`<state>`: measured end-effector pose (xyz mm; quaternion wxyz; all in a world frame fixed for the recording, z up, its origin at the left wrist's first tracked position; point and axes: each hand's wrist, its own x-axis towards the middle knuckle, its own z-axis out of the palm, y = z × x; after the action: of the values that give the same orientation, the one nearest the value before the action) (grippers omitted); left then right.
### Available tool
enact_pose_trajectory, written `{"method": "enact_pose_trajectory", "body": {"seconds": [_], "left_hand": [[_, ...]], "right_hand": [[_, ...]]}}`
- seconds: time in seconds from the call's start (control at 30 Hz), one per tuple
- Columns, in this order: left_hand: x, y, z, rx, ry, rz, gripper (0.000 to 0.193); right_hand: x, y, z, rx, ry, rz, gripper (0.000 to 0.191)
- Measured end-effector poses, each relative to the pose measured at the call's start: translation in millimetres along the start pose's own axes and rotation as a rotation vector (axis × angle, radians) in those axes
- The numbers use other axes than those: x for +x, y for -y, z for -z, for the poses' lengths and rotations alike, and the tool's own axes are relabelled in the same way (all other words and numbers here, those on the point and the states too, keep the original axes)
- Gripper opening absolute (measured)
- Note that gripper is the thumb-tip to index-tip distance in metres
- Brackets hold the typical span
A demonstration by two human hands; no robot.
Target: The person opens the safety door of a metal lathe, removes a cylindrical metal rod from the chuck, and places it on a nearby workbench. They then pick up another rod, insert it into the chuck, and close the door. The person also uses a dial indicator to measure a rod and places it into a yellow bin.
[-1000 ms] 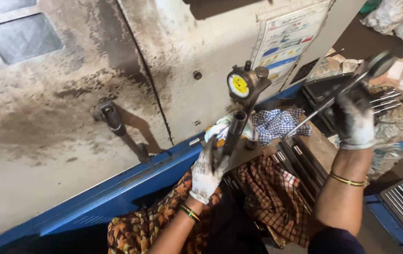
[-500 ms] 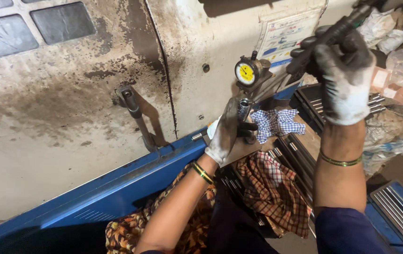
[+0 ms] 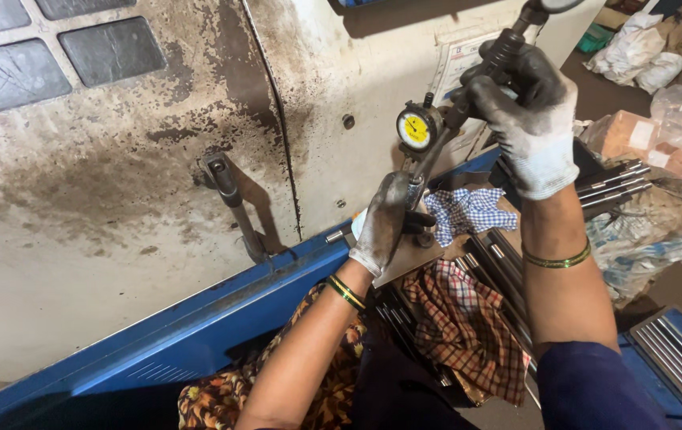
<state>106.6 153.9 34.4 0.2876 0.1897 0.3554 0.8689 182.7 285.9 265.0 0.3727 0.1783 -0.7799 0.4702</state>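
My left hand (image 3: 385, 224), in a dirty white glove, grips the lower stem of a dial gauge stand just below the yellow-faced dial gauge (image 3: 416, 130). My right hand (image 3: 526, 111), also gloved, is closed around a dark metal rod (image 3: 498, 56) held high and slanting up to the right, its lower end meeting the gauge. A small metal plate (image 3: 405, 259) lies under the stand. Both wrists wear thin bangles.
A stained cream machine door (image 3: 118, 183) with a metal handle (image 3: 229, 203) fills the left, above a blue ledge (image 3: 222, 306). Checked cloths (image 3: 468, 211) and several steel rods (image 3: 500, 263) lie behind my hands. Plastic bags and boxes (image 3: 651, 135) crowd the right; more rods (image 3: 679, 358) sit lower right.
My right hand has lifted the rod up and leftward from the rod pile to the gauge. My left hand stays on the gauge stand. The camera view has shifted.
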Motion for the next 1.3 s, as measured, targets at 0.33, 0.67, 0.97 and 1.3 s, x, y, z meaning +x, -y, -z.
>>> {"method": "enact_pose_trajectory", "body": {"seconds": [0.33,0.67,0.97,1.3], "left_hand": [[-5.5,-8.0,0.8,-0.039,0.033,0.004,0.038],[-13.6,-22.6,-14.4,-0.14,-0.008,0.055,0.032],[-20.1,-35.4,-20.3,-0.091,-0.046,0.063,0.034],[-10.6,-20.3,3.2,0.029,-0.034,0.029,0.045]], "right_hand": [[-1.4,7.0,-11.4,-0.023,-0.012,-0.097,0.035],[-9.8,11.2,-18.7,0.036,-0.018,-0.081,0.04],[-6.8,20.5,-30.4,0.001,0.013,-0.091,0.038],[-2.1,21.4,-38.6,-0.001,0.03,-0.1,0.038]]}}
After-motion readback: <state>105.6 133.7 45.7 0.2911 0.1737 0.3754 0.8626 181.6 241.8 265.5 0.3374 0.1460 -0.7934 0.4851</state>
